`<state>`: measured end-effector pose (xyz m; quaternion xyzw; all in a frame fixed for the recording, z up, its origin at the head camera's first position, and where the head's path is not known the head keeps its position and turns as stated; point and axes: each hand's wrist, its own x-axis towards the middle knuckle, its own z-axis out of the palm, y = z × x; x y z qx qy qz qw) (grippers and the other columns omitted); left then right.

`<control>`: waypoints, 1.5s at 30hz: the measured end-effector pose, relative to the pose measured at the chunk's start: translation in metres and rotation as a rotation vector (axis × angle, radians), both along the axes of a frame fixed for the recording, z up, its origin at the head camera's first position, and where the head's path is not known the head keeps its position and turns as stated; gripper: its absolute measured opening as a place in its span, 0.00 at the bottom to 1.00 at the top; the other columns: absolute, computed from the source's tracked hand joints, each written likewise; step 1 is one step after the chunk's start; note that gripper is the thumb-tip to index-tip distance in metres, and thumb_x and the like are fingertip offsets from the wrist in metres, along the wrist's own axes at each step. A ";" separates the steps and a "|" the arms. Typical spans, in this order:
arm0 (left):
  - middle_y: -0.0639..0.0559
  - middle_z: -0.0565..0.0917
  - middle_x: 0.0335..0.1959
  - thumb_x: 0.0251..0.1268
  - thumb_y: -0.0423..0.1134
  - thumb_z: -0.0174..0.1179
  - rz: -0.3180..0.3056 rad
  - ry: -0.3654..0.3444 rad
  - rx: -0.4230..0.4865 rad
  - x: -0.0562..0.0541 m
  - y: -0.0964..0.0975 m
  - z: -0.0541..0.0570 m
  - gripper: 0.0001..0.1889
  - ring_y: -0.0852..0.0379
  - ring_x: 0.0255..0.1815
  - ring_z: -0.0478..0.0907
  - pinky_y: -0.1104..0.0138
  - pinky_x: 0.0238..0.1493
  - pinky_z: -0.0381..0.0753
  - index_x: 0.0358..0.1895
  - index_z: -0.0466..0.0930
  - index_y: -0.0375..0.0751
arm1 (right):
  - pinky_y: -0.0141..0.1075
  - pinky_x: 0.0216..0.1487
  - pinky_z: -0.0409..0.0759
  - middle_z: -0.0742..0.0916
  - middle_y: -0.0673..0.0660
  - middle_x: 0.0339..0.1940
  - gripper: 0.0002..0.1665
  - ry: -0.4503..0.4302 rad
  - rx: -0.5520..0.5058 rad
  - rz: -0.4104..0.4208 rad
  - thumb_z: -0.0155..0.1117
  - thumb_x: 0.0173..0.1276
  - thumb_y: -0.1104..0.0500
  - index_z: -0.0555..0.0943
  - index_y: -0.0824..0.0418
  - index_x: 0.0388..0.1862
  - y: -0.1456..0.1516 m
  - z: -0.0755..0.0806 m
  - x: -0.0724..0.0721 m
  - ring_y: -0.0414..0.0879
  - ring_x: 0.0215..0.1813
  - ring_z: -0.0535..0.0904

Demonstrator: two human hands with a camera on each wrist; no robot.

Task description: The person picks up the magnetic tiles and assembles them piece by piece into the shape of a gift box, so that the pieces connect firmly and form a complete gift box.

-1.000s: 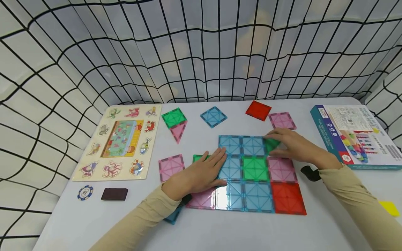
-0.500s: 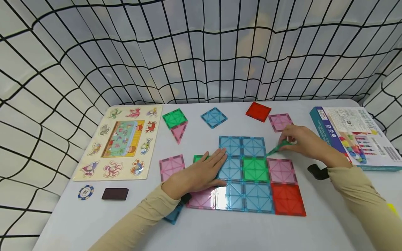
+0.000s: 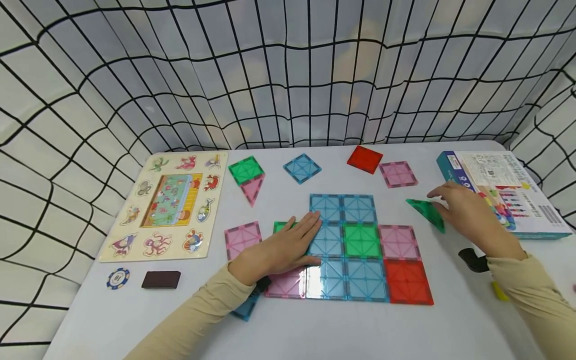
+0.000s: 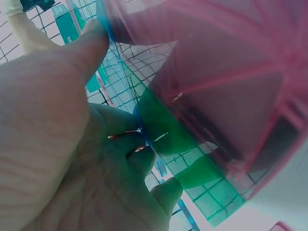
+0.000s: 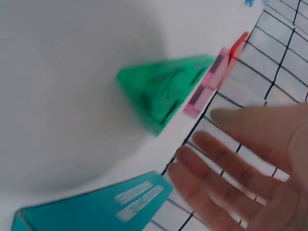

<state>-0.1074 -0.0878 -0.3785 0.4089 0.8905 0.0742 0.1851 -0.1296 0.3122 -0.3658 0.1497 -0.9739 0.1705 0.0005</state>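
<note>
Magnetic tiles lie joined in a flat sheet; in it are a green square tile [image 3: 362,240], a red square tile [image 3: 408,282] and several blue ones [image 3: 366,279]. My left hand [image 3: 281,250] rests with straight fingers on the sheet's left part, covering some tiles there. Pink and green tiles [image 4: 207,192] fill much of the left wrist view. To the right of the sheet lies a triangular green tile [image 3: 428,214]. My right hand [image 3: 468,212] is just beside it. In the right wrist view a gap shows between the green tile [image 5: 163,91] and the spread fingers.
Loose blue [image 3: 302,168], red [image 3: 365,159] and pink [image 3: 398,174] tiles lie along the back. A printed box [image 3: 504,185] stands at right, a sea-animal puzzle board [image 3: 216,200] at left. A poker chip [image 3: 118,278] and dark block [image 3: 161,280] lie before the board.
My right hand has carried the green triangular tile from the sheet's upper right corner rightward, set it on the table and let go. My left hand has stayed in place.
</note>
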 end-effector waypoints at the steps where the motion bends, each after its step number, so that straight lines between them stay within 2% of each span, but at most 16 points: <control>1: 0.35 0.45 0.86 0.82 0.56 0.53 0.001 -0.004 0.003 0.000 0.000 0.000 0.45 0.41 0.87 0.39 0.45 0.83 0.44 0.83 0.46 0.27 | 0.61 0.50 0.84 0.83 0.74 0.53 0.15 0.006 -0.004 0.022 0.69 0.70 0.69 0.84 0.74 0.54 -0.004 -0.001 0.002 0.68 0.52 0.82; 4: 0.35 0.44 0.86 0.81 0.56 0.53 0.004 -0.013 0.010 0.001 -0.001 -0.001 0.45 0.41 0.87 0.39 0.44 0.83 0.44 0.83 0.46 0.27 | 0.63 0.56 0.82 0.80 0.72 0.63 0.21 -0.047 -0.039 0.142 0.70 0.73 0.62 0.82 0.69 0.61 -0.020 -0.004 0.013 0.68 0.62 0.77; 9: 0.35 0.44 0.86 0.81 0.57 0.54 0.006 -0.010 0.006 0.002 0.000 0.000 0.45 0.41 0.87 0.40 0.44 0.83 0.44 0.83 0.46 0.27 | 0.66 0.65 0.76 0.65 0.66 0.81 0.44 -0.254 -0.071 0.351 0.71 0.70 0.38 0.71 0.55 0.78 -0.061 -0.005 0.048 0.70 0.78 0.61; 12: 0.36 0.45 0.86 0.81 0.57 0.54 0.007 -0.009 -0.003 0.002 -0.001 0.001 0.45 0.41 0.87 0.40 0.45 0.83 0.45 0.83 0.46 0.27 | 0.70 0.74 0.61 0.56 0.64 0.86 0.56 -0.317 -0.044 0.440 0.66 0.65 0.25 0.64 0.49 0.84 -0.082 -0.008 0.067 0.69 0.83 0.52; 15: 0.36 0.45 0.86 0.81 0.57 0.54 0.014 -0.008 -0.002 0.002 -0.002 0.001 0.45 0.41 0.87 0.40 0.45 0.83 0.46 0.83 0.47 0.27 | 0.69 0.79 0.46 0.50 0.64 0.88 0.61 -0.303 0.005 0.491 0.63 0.61 0.20 0.59 0.47 0.86 -0.093 -0.011 0.076 0.67 0.85 0.45; 16: 0.35 0.45 0.86 0.81 0.56 0.54 0.016 -0.009 0.002 0.001 -0.003 0.001 0.45 0.41 0.86 0.41 0.45 0.82 0.46 0.83 0.47 0.27 | 0.68 0.80 0.43 0.50 0.64 0.88 0.62 -0.292 0.016 0.495 0.63 0.61 0.20 0.58 0.46 0.86 -0.095 -0.012 0.077 0.66 0.86 0.43; 19: 0.36 0.47 0.86 0.81 0.55 0.55 0.038 -0.022 0.035 0.000 -0.010 0.003 0.44 0.42 0.86 0.43 0.47 0.82 0.48 0.83 0.49 0.28 | 0.65 0.81 0.41 0.50 0.63 0.88 0.62 -0.270 0.026 0.503 0.63 0.61 0.21 0.58 0.46 0.86 -0.095 -0.014 0.073 0.65 0.86 0.43; 22: 0.38 0.51 0.85 0.81 0.54 0.56 0.085 -0.044 0.085 0.001 -0.029 0.012 0.42 0.42 0.86 0.48 0.49 0.81 0.53 0.83 0.52 0.30 | 0.67 0.81 0.41 0.50 0.63 0.88 0.61 -0.284 0.012 0.513 0.64 0.61 0.21 0.58 0.45 0.86 -0.093 -0.015 0.068 0.65 0.86 0.42; 24: 0.40 0.55 0.85 0.80 0.54 0.58 0.146 -0.041 0.121 0.005 -0.047 0.021 0.41 0.42 0.85 0.52 0.49 0.80 0.58 0.83 0.55 0.33 | 0.69 0.80 0.41 0.49 0.63 0.88 0.62 -0.308 -0.007 0.507 0.65 0.60 0.21 0.58 0.43 0.86 -0.091 -0.016 0.066 0.66 0.86 0.41; 26: 0.39 0.59 0.83 0.78 0.53 0.60 0.206 -0.001 0.146 0.010 -0.067 0.029 0.40 0.40 0.83 0.56 0.47 0.77 0.63 0.82 0.58 0.33 | 0.72 0.78 0.42 0.48 0.62 0.88 0.62 -0.324 -0.024 0.491 0.66 0.58 0.21 0.58 0.42 0.86 -0.089 -0.016 0.066 0.66 0.86 0.41; 28: 0.37 0.63 0.80 0.76 0.50 0.63 0.262 0.057 0.151 0.014 -0.085 0.032 0.38 0.39 0.80 0.62 0.45 0.74 0.69 0.80 0.62 0.32 | 0.74 0.76 0.43 0.48 0.62 0.88 0.62 -0.333 -0.035 0.471 0.68 0.57 0.22 0.59 0.41 0.86 -0.086 -0.015 0.066 0.68 0.86 0.41; 32: 0.33 0.70 0.74 0.72 0.49 0.68 0.329 0.119 0.128 0.019 -0.107 0.021 0.39 0.37 0.75 0.68 0.45 0.68 0.75 0.76 0.66 0.28 | 0.75 0.75 0.45 0.48 0.60 0.89 0.63 -0.338 -0.036 0.445 0.71 0.56 0.24 0.58 0.40 0.86 -0.083 -0.015 0.066 0.68 0.86 0.41; 35: 0.33 0.72 0.71 0.69 0.49 0.71 0.350 0.137 0.158 0.020 -0.113 0.009 0.39 0.37 0.72 0.71 0.46 0.67 0.77 0.74 0.68 0.26 | 0.75 0.76 0.45 0.48 0.60 0.89 0.63 -0.340 -0.050 0.450 0.72 0.56 0.24 0.58 0.40 0.86 -0.083 -0.016 0.064 0.68 0.86 0.40; 39: 0.36 0.75 0.66 0.66 0.50 0.73 0.361 0.192 0.215 0.016 -0.119 -0.001 0.39 0.41 0.64 0.75 0.49 0.62 0.82 0.72 0.72 0.27 | 0.70 0.79 0.39 0.48 0.60 0.89 0.62 -0.336 -0.085 0.478 0.71 0.57 0.24 0.59 0.42 0.86 -0.085 -0.019 0.061 0.66 0.86 0.39; 42: 0.37 0.76 0.63 0.64 0.50 0.75 0.362 0.254 0.275 0.013 -0.123 0.000 0.39 0.44 0.60 0.75 0.52 0.56 0.85 0.70 0.75 0.28 | 0.68 0.80 0.35 0.48 0.61 0.89 0.62 -0.333 -0.098 0.493 0.70 0.57 0.24 0.59 0.43 0.86 -0.086 -0.020 0.058 0.65 0.86 0.39; 45: 0.39 0.76 0.62 0.59 0.49 0.78 0.345 0.305 0.382 0.019 -0.116 0.013 0.39 0.46 0.59 0.74 0.55 0.53 0.86 0.69 0.76 0.28 | 0.68 0.80 0.36 0.48 0.61 0.88 0.62 -0.331 -0.096 0.503 0.70 0.57 0.24 0.59 0.43 0.86 -0.087 -0.022 0.056 0.65 0.86 0.40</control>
